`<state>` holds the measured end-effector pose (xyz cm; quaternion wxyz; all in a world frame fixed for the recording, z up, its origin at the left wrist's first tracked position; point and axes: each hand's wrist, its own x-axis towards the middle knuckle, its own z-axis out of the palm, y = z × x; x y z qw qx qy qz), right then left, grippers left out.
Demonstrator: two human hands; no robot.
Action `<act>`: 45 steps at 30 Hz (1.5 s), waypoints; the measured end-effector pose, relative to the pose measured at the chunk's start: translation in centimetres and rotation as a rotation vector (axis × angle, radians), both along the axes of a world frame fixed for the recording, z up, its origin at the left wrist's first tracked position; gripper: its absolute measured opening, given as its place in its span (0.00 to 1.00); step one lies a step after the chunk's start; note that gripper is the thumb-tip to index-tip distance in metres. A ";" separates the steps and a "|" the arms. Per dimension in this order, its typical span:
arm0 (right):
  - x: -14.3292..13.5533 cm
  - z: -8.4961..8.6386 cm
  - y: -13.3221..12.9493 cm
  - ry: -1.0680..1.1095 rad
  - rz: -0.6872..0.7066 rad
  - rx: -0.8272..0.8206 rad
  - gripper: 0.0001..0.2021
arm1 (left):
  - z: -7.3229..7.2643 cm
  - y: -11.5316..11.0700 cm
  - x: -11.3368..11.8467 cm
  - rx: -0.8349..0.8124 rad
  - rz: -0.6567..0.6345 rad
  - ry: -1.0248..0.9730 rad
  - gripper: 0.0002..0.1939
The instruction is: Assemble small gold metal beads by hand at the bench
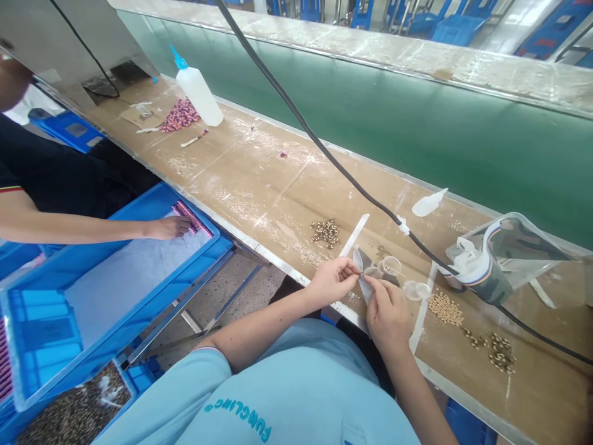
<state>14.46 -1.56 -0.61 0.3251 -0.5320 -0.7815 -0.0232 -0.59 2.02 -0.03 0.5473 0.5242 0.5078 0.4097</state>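
My left hand (337,279) and my right hand (387,309) meet at the near edge of the brown-covered table. Their fingertips pinch together around a tiny dark piece (361,274), too small to identify. Beneath and beside the fingers lies a grey-white strip (357,256). Just beyond my left hand sits a pile of small brass-coloured parts (325,233). Small clear round containers (391,266) stand beyond my right hand. Right of that hand are a heap of small tan pieces (445,308) and another group of brass-coloured parts (502,352).
A black cable (296,111) crosses above the table. A white bottle (199,93) stands by a pink-purple pile (180,115) at the back left. At right is a clear plastic container (519,247). Another person's hand (173,227) reaches into a blue crate (41,371) at left.
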 end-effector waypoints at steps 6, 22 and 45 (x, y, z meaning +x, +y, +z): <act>-0.1 0.1 -0.1 -0.049 0.017 0.027 0.16 | 0.2 -0.1 0.2 0.007 0.014 0.036 0.03; 0.1 -0.3 0.1 0.074 0.007 -0.054 0.17 | 0.2 -0.9 -0.7 0.287 -0.086 0.306 0.07; 0.1 -0.1 -0.1 0.157 -0.014 -0.070 0.16 | -0.8 -0.9 -0.9 0.068 -0.067 -0.086 0.08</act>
